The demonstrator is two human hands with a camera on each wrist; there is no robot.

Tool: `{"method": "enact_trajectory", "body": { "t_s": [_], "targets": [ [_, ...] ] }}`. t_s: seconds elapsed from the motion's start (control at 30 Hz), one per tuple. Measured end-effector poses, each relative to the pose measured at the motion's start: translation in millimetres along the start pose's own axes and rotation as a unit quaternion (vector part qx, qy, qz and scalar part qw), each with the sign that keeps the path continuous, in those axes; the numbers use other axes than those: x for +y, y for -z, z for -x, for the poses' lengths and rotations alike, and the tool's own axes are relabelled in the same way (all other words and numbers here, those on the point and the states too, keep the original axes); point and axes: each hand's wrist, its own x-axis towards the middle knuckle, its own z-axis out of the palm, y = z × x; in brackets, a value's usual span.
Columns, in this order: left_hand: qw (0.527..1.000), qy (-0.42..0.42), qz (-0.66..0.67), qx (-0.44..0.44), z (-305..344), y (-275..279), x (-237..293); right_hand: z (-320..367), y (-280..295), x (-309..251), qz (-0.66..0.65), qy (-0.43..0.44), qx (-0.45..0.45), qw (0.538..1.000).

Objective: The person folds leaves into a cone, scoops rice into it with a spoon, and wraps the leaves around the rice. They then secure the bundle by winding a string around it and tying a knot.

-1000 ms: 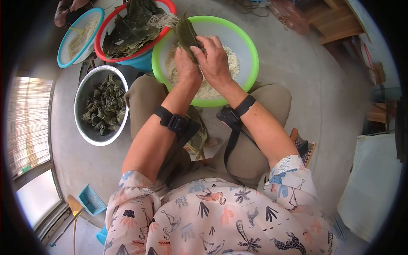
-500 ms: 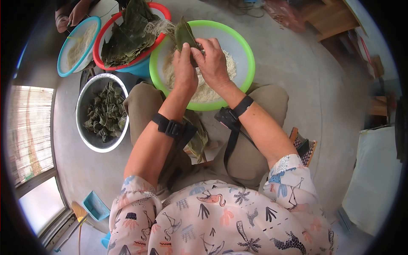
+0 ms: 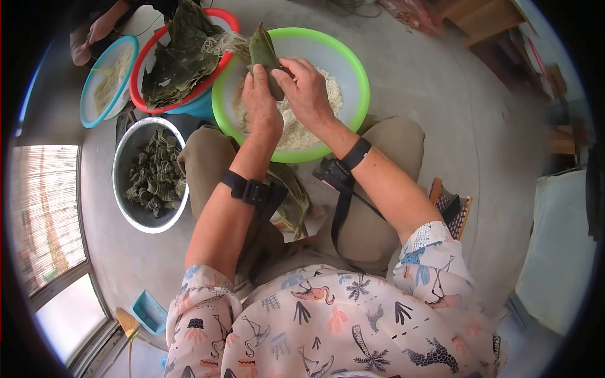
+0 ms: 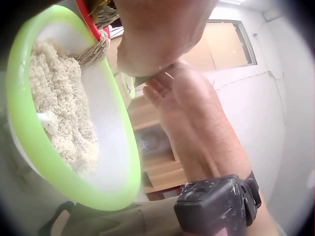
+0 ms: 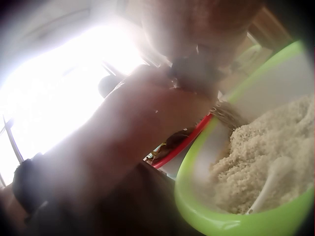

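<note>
Both hands hold a folded green leaf [image 3: 263, 53] above the left part of the green-rimmed basin [image 3: 359, 69]. The left hand [image 3: 261, 107] grips its left side, with fingers pointing up along it. From the right, the right hand [image 3: 307, 91] pinches the leaf between thumb and fingers. Under the hands, white rice [image 4: 61, 98] fills part of the basin, with a white spoon [image 5: 270, 184] lying in it. The wrist views show the hands close together, the leaf mostly hidden behind them.
A red-rimmed tub [image 3: 135, 91] of large leaves, with pale strings [image 3: 225, 44] at its edge, stands at the upper left. Nearby are a blue-rimmed basin [image 3: 85, 104] and a metal bowl [image 3: 120, 195] of wrapped leaf bundles [image 3: 154, 173]. Another person's hands [image 3: 101, 28] show at the top left.
The hands and leaf have shifted slightly left in the head view. The leaf stands more upright, and the left fingers now lie extended along its side. The basins' positions have shifted with the view.
</note>
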Motion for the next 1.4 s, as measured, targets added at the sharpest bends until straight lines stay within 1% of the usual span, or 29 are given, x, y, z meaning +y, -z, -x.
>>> {"method": "enact_trajectory", "body": {
  "t_s": [0.13,0.2,0.27,0.33,0.43,0.5,0.53,0.6,0.63,0.7,0.77,0.83,0.9,1.03,1.07,1.1,1.13,1.17,1.23,1.27,1.33,1.37,1.4],
  "targets": [
    [1.0,-0.001,-0.011,-0.009,0,2,-1,0,0,2,-0.013,-0.004,0.012,1.0],
    [1.0,-0.004,-0.011,-0.012,-1,2,-4,-1,2,2,-0.044,-0.031,-0.012,0.998],
    [0.999,0.011,0.03,-0.026,0,2,-3,-3,6,2,-0.049,-0.031,-0.02,0.998],
    [0.999,0.022,0.023,-0.034,0,4,-2,-5,8,1,-0.056,-0.03,-0.028,0.998],
    [0.998,0.039,0.001,-0.043,-2,9,-4,-4,10,5,-0.071,-0.059,-0.043,0.995],
    [0.998,0.045,-0.014,-0.045,-5,11,-5,-5,8,16,-0.117,-0.082,-0.092,0.985],
    [0.998,0.049,-0.018,-0.041,-5,11,-4,-6,11,15,-0.117,-0.082,-0.093,0.985],
    [0.998,0.052,-0.021,-0.034,-5,12,-2,-10,19,14,-0.106,-0.076,-0.182,0.975],
    [0.997,0.068,-0.009,-0.032,-3,10,0,-9,21,14,-0.106,-0.076,-0.183,0.974],
    [0.996,0.085,0.002,-0.031,0,9,3,-7,24,14,-0.099,-0.076,-0.234,0.964],
    [0.993,0.117,0.013,-0.021,1,9,5,-5,25,16,-0.086,-0.07,-0.238,0.965],
    [0.993,0.116,0.011,-0.009,4,8,4,-3,23,17,-0.074,-0.063,-0.242,0.965],
    [0.994,0.11,0.01,0.003,3,8,4,3,18,15,0.068,-0.014,-0.199,0.978],
    [0.996,0.089,-0.007,0.011,2,8,5,-1,27,4,0.018,-0.02,-0.208,0.978],
    [0.999,0.039,-0.031,-0.02,1,9,3,-8,32,0,-0.087,-0.091,-0.232,0.965],
    [0.997,-0.011,-0.055,-0.05,-1,10,1,-12,36,-4,-0.188,-0.161,-0.254,0.935],
    [0.993,-0.043,-0.097,-0.06,1,9,5,-12,39,-7,-0.166,-0.182,-0.234,0.94],
    [0.993,-0.048,-0.092,-0.057,2,6,7,-13,40,-8,-0.164,-0.177,-0.239,0.941],
    [0.962,-0.155,-0.209,-0.081,6,0,9,-12,44,-12,-0.248,-0.22,-0.212,0.92],
    [0.951,-0.186,-0.231,-0.081,4,0,9,-12,45,-15,-0.244,-0.217,-0.215,0.92],
    [0.954,-0.207,-0.201,-0.086,4,-8,11,-15,45,-19,-0.266,-0.202,-0.168,0.927],
    [0.954,-0.224,-0.175,-0.092,6,-11,13,-16,45,-18,-0.265,-0.199,-0.171,0.928],
    [0.955,-0.225,-0.174,-0.088,8,-12,14,-14,44,-17,-0.273,-0.2,-0.162,0.927]
  ]
}}
